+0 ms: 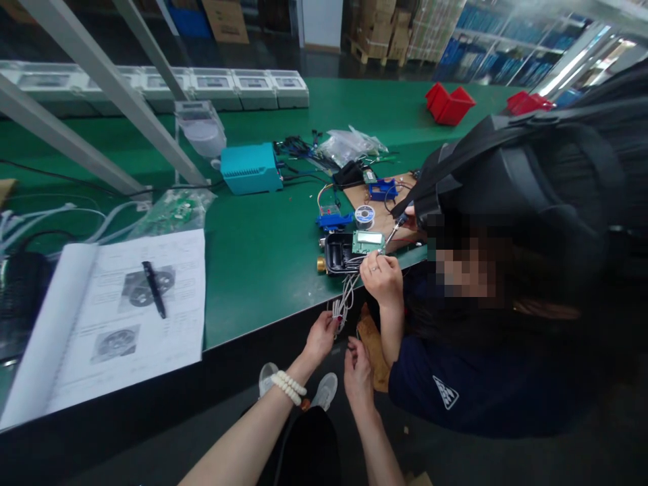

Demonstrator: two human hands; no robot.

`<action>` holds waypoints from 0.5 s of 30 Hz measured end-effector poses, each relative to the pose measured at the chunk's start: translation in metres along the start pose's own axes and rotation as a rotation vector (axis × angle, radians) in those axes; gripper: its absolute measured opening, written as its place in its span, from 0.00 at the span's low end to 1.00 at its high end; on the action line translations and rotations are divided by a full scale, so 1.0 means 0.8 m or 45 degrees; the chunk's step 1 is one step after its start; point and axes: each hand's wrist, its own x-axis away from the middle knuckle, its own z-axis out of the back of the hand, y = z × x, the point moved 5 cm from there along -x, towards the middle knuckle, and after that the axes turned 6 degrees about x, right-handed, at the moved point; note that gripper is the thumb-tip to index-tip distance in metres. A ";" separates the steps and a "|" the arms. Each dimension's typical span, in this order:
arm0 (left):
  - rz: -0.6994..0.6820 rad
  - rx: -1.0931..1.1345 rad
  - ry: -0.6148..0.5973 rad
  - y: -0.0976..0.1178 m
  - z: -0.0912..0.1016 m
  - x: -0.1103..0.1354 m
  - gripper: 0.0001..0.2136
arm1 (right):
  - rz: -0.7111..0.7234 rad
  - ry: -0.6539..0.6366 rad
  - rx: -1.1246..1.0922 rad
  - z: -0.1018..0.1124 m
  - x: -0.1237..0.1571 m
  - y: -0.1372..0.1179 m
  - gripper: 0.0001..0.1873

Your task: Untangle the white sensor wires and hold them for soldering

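Note:
My left hand (322,334) pinches a bundle of thin grey wires (346,297) that hangs over the bench's front edge. Close beside it, my right hand (358,368) has its fingers curled together; what lies between the fingertips is too small to make out. The wires lead up to a black housing (338,255) with a brass fitting (320,264) on its left side. A green circuit board (368,243) with a small display rests on the housing. A co-worker's hand (383,275) is at the board, and the co-worker's other hand holds a soldering iron (395,228).
Nearby on the green bench (253,270) are a solder spool (364,217), blue plastic parts (334,221) and a teal box (252,169). An open booklet (126,324) with a black pen (153,289) lies left. The co-worker leans in from the right. Red bins (449,104) stand behind.

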 end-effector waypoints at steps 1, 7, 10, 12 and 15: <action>0.011 -0.024 -0.009 -0.002 -0.001 -0.002 0.12 | -0.016 -0.009 -0.006 -0.002 0.008 0.007 0.17; 0.193 -0.296 -0.063 -0.028 0.010 0.011 0.16 | -0.050 -0.041 -0.007 -0.019 0.065 0.043 0.17; 0.323 -0.473 -0.109 -0.057 0.037 0.044 0.17 | -0.055 -0.104 0.032 -0.025 0.088 0.055 0.17; 0.433 -0.603 -0.100 -0.080 0.070 0.077 0.18 | -0.063 -0.162 0.082 -0.025 0.099 0.063 0.16; 0.630 -0.788 -0.057 -0.113 0.137 0.140 0.17 | -0.092 -0.254 0.195 -0.020 0.113 0.076 0.17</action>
